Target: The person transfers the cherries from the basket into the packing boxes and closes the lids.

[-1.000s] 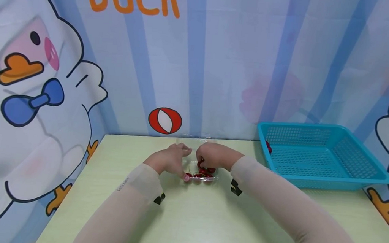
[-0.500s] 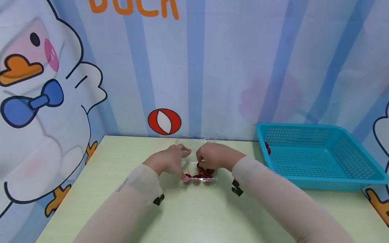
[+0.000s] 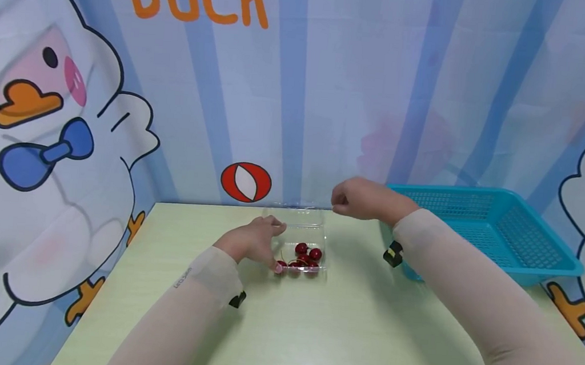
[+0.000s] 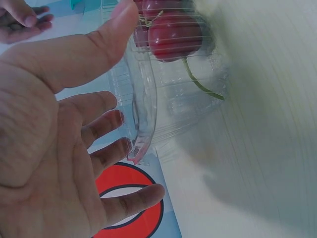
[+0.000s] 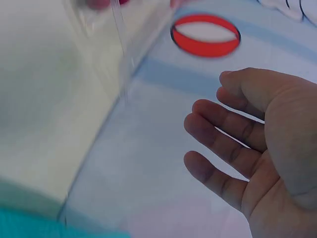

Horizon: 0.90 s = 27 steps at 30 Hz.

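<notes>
A clear plastic clamshell box (image 3: 314, 234) stands with its lid (image 3: 297, 216) raised at the back. Dark red cherries (image 3: 315, 254), several with green stems, lie toward its front. My left hand (image 3: 252, 241) is at the box's left side, thumb at the front corner. In the left wrist view, the thumb (image 4: 116, 34) rests at the clear rim, and the other fingers lie spread beside the wall, fairly straight. My right hand (image 3: 368, 200) hovers right of the box, before the basket's left end. Its loosely bent fingers (image 5: 223, 134) hold nothing visible in the right wrist view.
A turquoise mesh basket (image 3: 486, 272) stands at the back right, its left end partly hidden by the right arm. The pale table (image 3: 281, 330) meets a printed blue curtain (image 3: 330, 94) at its back edge.
My right hand has left the cherries in the box, rising and moving right toward the basket. More of the box's inside shows now. The left hand has stayed at the box.
</notes>
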### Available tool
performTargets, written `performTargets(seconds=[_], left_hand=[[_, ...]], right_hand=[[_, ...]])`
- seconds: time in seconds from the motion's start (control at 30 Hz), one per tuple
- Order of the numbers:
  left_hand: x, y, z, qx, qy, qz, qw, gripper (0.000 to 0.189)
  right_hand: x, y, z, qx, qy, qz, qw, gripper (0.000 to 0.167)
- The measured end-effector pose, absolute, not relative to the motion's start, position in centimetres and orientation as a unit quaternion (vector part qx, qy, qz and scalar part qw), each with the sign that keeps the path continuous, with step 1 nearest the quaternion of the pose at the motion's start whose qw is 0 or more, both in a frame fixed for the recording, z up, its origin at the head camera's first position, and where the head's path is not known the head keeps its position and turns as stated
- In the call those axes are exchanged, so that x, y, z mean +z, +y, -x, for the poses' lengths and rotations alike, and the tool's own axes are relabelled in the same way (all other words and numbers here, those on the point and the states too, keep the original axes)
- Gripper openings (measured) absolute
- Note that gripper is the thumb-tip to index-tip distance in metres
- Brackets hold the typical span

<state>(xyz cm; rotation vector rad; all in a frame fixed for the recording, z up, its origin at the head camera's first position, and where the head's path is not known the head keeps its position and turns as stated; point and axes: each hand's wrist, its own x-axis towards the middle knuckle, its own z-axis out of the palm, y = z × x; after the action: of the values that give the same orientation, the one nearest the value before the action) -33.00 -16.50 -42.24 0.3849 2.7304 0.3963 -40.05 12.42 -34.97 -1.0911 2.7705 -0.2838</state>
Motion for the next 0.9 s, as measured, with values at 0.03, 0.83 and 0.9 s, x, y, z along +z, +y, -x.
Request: performTargets(seconds=[0.03,0.83,0.9], left_hand=[[-42.2,-16.5,33.0,0.139,0.965,-0.137,0.177,0.111],[-42.2,-16.5,33.0,0.142,0.963,-0.132,0.190,0.111],[-42.3,-16.5,33.0,0.143,0.963,-0.131,0.189,0.111]], right_hand=[[-34.6,13.2,40.2,-0.099,0.925,0.359,0.070,0.019],[-37.4,26.3,44.8,-0.144,0.964,0.210,0.076,0.026],[-38.0,26.7,44.9,-0.142,0.963,0.213,0.078,0.025]])
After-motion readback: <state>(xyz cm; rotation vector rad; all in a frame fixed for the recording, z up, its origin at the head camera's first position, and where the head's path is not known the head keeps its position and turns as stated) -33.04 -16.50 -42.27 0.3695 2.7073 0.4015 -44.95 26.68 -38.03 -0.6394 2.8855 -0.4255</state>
